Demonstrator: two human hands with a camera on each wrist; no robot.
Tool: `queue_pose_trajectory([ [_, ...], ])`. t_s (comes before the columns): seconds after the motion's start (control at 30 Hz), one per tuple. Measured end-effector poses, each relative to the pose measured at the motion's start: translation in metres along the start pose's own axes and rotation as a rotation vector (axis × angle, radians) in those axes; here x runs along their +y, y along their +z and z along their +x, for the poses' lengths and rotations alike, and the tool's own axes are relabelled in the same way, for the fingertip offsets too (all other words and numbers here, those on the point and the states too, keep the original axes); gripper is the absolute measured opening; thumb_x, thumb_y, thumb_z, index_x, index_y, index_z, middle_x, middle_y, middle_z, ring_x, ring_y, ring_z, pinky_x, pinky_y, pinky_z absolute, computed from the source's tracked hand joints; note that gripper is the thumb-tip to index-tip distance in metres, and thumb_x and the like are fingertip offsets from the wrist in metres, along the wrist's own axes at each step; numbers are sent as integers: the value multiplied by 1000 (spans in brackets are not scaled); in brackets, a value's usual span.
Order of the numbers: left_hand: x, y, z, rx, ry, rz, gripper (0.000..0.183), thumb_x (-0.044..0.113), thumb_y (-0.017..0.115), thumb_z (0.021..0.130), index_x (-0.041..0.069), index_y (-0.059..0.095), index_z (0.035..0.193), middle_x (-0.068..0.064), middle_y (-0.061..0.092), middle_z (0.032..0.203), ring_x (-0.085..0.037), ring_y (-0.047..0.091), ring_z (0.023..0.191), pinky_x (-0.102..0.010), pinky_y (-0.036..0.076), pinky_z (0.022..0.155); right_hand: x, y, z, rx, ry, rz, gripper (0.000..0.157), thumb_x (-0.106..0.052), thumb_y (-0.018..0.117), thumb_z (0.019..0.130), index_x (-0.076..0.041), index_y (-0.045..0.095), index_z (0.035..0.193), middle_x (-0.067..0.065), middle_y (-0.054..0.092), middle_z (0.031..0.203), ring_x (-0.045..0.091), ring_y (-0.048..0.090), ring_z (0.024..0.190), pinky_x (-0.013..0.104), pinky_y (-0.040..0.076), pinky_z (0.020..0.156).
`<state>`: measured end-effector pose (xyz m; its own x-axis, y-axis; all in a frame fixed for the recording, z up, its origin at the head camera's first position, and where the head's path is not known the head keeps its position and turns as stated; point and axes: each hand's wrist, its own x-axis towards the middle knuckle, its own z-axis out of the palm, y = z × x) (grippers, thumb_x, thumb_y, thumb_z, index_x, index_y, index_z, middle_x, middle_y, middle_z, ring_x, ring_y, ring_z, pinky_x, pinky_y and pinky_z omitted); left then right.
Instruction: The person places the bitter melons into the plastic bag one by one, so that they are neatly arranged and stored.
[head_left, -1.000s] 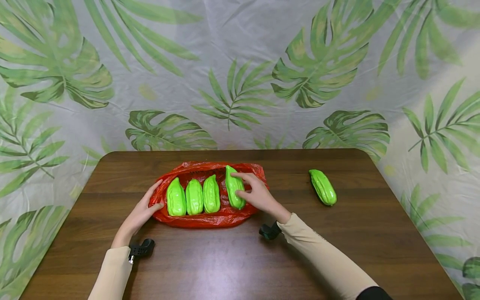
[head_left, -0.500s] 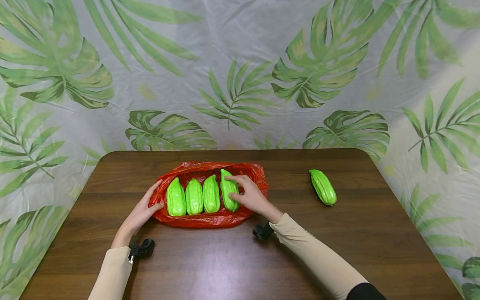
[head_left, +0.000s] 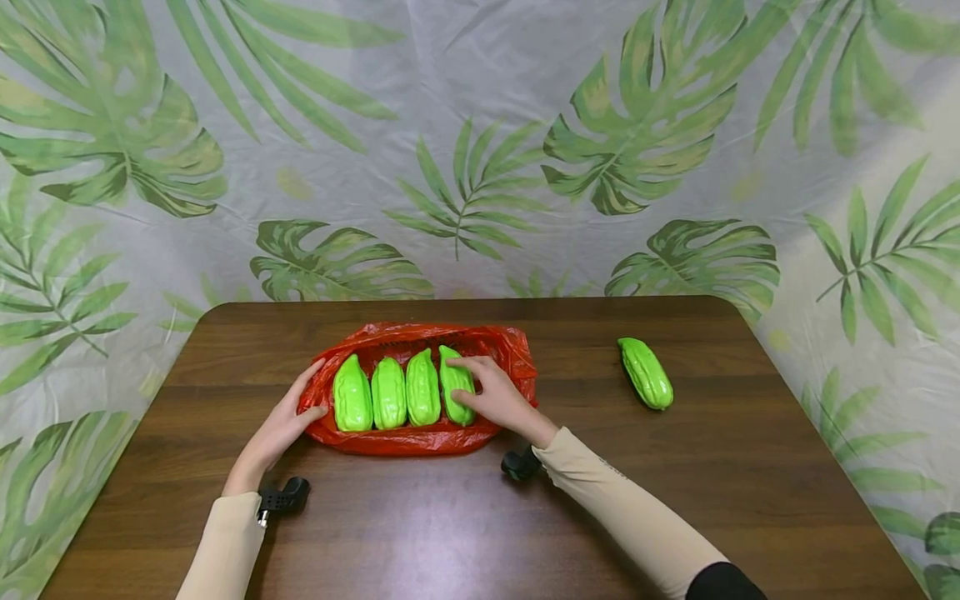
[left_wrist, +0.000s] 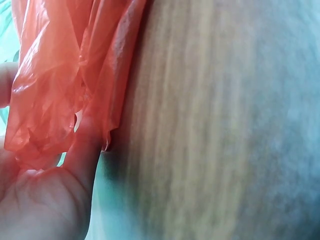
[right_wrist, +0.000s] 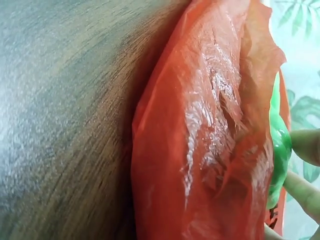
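A red plastic bag (head_left: 431, 442) lies mouth-up on the table, its sides spread. Three bright green bitter melons (head_left: 388, 393) stand side by side inside it. To their right, my right hand (head_left: 501, 396) pinches another bitter melon (head_left: 455, 383) between thumb and fingers, within the bag's mouth. The right wrist view has its green side (right_wrist: 281, 145) behind the red plastic, with fingertips against it. My left hand (head_left: 282, 421) holds the bag's left end; in the left wrist view, thumb and fingers lie on either side of the red film (left_wrist: 55, 75).
One more bitter melon (head_left: 646, 374) lies alone on the table to the right of the bag. The brown wooden table (head_left: 420, 533) ends at a leaf-printed cloth (head_left: 480, 183) behind it. Each wrist wears a black camera mount (head_left: 285, 497).
My right hand has moved left and lowered the bitter melon into the bag, beside the three others. My left hand has stayed at the bag's left end.
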<state>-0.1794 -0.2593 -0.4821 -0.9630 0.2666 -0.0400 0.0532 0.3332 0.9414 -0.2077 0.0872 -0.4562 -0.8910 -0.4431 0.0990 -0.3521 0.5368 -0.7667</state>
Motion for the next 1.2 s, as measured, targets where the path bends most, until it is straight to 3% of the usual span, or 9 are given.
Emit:
queue_pose_trajectory([
  [0.3,0,0,2,-2,-11,-2,73,5,51,94,9,11,154,-25,7,154,-48,13,137,-63,17,106,-4,-9,-5,18,-33,52,46,-13,65,90,-6,54,134,17,48,131,31,53,112,40,51,85],
  [0.53,1,1,2,-4,-7,-5,73,5,51,94,10,10,154,-26,6,154,-48,14,137,-63,18,106,-7,-23,-11,32,-55,133,43,-6,62,91,-3,53,133,21,51,128,33,57,108,41,50,87],
  [0.57,0,1,2,6,-3,13,72,6,51,94,12,11,154,-26,9,154,-47,17,136,-58,23,107,-7,-25,-12,39,-58,141,42,-5,61,91,-3,54,132,22,52,128,34,57,108,42,50,88],
  [0.67,0,1,1,6,5,13,72,6,51,94,11,12,154,-26,9,153,-47,17,136,-58,24,106,-8,-33,-16,73,-71,155,38,-3,61,91,0,56,128,22,55,125,36,59,106,42,50,87],
  [0.9,3,0,0,-4,-15,1,73,4,51,94,8,9,154,-27,6,154,-48,13,137,-63,17,105,-35,-64,-33,121,-34,206,33,4,58,91,8,56,124,26,55,125,43,57,107,49,48,89],
  [1.2,1,1,0,-4,-1,-5,73,4,51,93,10,11,154,-25,7,155,-47,13,137,-63,17,106,13,-77,-36,191,-20,158,33,-1,60,92,2,58,125,21,58,122,34,60,102,50,49,85],
])
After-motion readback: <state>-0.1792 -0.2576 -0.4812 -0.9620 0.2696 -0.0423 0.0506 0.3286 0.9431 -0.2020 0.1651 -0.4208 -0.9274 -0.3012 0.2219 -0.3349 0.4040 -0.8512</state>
